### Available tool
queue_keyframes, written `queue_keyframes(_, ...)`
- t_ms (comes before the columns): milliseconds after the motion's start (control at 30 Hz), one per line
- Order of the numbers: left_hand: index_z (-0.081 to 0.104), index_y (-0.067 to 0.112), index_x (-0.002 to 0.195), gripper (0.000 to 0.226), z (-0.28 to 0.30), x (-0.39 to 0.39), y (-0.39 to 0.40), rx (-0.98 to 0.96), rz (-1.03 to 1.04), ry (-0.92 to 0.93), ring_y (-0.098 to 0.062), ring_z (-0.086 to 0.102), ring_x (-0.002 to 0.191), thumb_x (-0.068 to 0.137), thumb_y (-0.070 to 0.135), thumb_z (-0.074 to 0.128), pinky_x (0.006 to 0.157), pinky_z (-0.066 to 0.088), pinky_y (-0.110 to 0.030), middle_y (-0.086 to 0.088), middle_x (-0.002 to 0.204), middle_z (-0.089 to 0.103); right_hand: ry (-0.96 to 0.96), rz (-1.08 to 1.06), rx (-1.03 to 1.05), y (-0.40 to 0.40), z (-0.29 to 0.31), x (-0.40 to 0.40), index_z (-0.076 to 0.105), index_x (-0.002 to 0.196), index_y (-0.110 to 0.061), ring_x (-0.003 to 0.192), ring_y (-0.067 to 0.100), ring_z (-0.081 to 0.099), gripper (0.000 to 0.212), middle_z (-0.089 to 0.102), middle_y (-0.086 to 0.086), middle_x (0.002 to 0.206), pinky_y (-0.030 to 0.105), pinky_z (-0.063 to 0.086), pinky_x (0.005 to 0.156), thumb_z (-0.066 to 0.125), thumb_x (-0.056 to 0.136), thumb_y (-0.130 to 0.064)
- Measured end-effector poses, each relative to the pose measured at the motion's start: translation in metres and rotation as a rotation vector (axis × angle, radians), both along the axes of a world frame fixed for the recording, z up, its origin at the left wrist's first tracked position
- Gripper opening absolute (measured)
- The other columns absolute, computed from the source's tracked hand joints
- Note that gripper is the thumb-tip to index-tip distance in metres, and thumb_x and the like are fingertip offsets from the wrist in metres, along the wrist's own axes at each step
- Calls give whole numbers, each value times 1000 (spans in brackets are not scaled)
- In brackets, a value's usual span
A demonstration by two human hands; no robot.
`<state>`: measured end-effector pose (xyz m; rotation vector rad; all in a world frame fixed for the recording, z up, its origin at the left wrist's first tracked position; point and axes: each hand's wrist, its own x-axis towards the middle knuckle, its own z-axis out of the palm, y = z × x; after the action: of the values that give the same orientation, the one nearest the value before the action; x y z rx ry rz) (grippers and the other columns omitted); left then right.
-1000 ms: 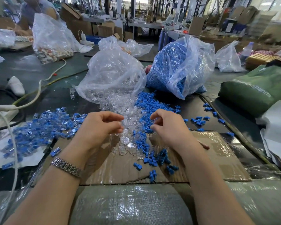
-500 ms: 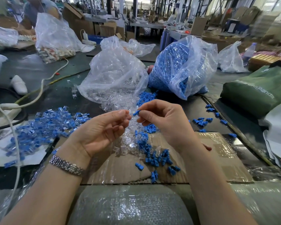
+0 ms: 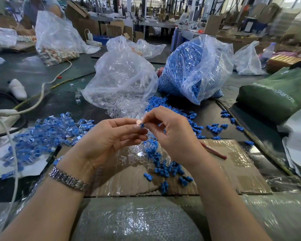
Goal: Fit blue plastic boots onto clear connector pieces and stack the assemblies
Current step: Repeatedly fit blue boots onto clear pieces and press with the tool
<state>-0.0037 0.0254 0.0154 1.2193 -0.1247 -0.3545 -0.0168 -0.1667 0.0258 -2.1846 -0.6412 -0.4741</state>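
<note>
My right hand (image 3: pixel 174 134) pinches a blue boot (image 3: pixel 142 125) above the cardboard (image 3: pixel 233 164), and my left hand (image 3: pixel 108 141) pinches the clear piece against it, though the piece is too faint to see well. Finished assemblies (image 3: pixel 42 136) are heaped left of the cardboard, loose boots (image 3: pixel 165 169) on it

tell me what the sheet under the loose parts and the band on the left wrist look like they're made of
The flat brown sheet looks like corrugated cardboard under glossy clear film or tape: matte brown with wrinkled shiny glare. The silvery linked wristband looks like polished metal: small bright links catching light, though plated plastic can't be ruled out.
</note>
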Motion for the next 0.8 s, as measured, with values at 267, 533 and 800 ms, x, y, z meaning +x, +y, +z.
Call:
queue_keyframes(267, 82, 9, 94, 34, 2, -3, 0, 98, 58, -172, -29, 77, 88, 62, 19, 83, 75, 60, -25, -22, 96, 77, 4, 25, -19, -2, 4, -3, 68, 98, -12, 87, 17, 62, 5, 64, -4, 94, 35, 51, 78, 67, 96, -7)
queue_keyframes(533, 81, 12, 99, 25, -1, 0, 3, 183, 51, -257, -27, 77, 90, 74, 11, 79, 77, 59, -23, -18, 96, 78, 4, 37, -21, -2, 3, -3, 68, 97, -12, 86, 18, 61, 4, 63, -4, 93, 42, 52, 79, 68, 96, -7)
queue_keyframes(800, 80, 10, 101, 25, -5, 2, 5, 159, 22, -241, -31, 75, 97, 76, 12, 79, 81, 59, -26, -18, 102, 77, 112, 27, 52, -6, 7, -6, 64, 107, -23, 84, 12, 66, 15, 67, -7, 89, 28, 55, 78, 70, 96, -15)
